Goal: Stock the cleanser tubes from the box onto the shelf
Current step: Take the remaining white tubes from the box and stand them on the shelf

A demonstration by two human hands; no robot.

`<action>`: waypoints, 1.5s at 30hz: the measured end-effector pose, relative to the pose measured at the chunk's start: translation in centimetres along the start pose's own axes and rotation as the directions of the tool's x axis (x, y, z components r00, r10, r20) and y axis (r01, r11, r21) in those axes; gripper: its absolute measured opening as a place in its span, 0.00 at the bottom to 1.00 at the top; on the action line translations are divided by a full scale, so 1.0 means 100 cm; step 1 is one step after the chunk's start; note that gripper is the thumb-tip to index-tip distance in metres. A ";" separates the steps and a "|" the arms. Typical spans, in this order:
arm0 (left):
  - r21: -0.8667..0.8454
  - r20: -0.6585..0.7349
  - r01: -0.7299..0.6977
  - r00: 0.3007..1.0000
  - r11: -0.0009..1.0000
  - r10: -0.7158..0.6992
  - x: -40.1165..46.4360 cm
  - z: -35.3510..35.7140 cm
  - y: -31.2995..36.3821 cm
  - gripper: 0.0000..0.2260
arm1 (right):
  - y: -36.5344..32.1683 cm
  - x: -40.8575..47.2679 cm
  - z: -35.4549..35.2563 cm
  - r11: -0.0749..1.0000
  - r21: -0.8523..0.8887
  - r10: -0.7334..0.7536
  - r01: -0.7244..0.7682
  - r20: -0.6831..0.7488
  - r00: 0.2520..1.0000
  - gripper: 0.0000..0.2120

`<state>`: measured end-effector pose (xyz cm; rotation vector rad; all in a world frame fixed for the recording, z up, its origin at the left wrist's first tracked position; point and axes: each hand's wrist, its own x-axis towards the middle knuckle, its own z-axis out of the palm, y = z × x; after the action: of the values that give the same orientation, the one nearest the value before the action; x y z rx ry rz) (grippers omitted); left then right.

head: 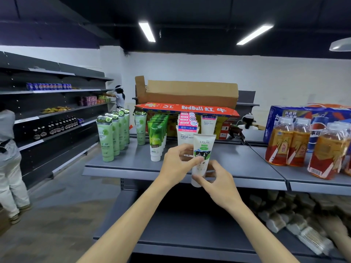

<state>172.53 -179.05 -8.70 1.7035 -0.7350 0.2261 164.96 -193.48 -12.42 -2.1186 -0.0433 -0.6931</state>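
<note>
Both hands hold one white cleanser tube (pixel 202 154) upright at front edge of grey shelf (pixel 247 168). Left hand (pixel 177 162) pinches its middle, right hand (pixel 214 179) pinches cap end. Rows of tubes (pixel 157 137) behind; Red Bull box (pixel 190 109) at back.

White cleanser tube (pixel 202 154) upright, cap down

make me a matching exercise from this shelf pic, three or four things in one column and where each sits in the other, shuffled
Things:
1. cow-print tube
2. pale green tubes
3. tea bottles
4. RedBull box

Places:
A. right part of the shelf
B. behind the tube rows
C. held in both hands, left hand and right hand
D. left end of the shelf

Pairs: 1-C, 2-D, 3-A, 4-B
</note>
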 end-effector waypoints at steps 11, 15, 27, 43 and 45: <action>-0.004 -0.023 -0.057 0.998 0.998 0.057 0.000 0.011 0.004 0.14 | 0.000 -0.003 -0.010 0.999 0.036 0.007 -0.005 -0.055 0.998 0.19; -0.031 -0.035 -0.078 0.996 0.996 0.077 -0.002 0.026 0.010 0.12 | 0.007 -0.006 -0.022 0.998 0.066 0.006 0.000 -0.089 0.996 0.18; 0.015 -0.110 -0.024 0.994 1.000 0.026 0.014 0.098 0.006 0.16 | 0.040 0.009 -0.059 0.999 0.001 0.044 -0.044 -0.138 0.990 0.17; 0.128 -0.173 0.071 0.984 0.989 -0.048 0.082 0.152 -0.013 0.08 | 0.087 0.081 -0.074 0.982 -0.002 0.188 -0.191 -0.157 0.970 0.09; 0.132 -0.170 0.076 0.984 0.988 -0.053 0.093 0.156 -0.018 0.08 | 0.091 0.092 -0.074 0.979 -0.011 0.198 -0.202 -0.161 0.967 0.08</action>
<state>177.20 -196.68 -9.64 1.8123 -0.5498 0.3764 171.85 -206.71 -11.27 -2.0518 0.2658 -0.7413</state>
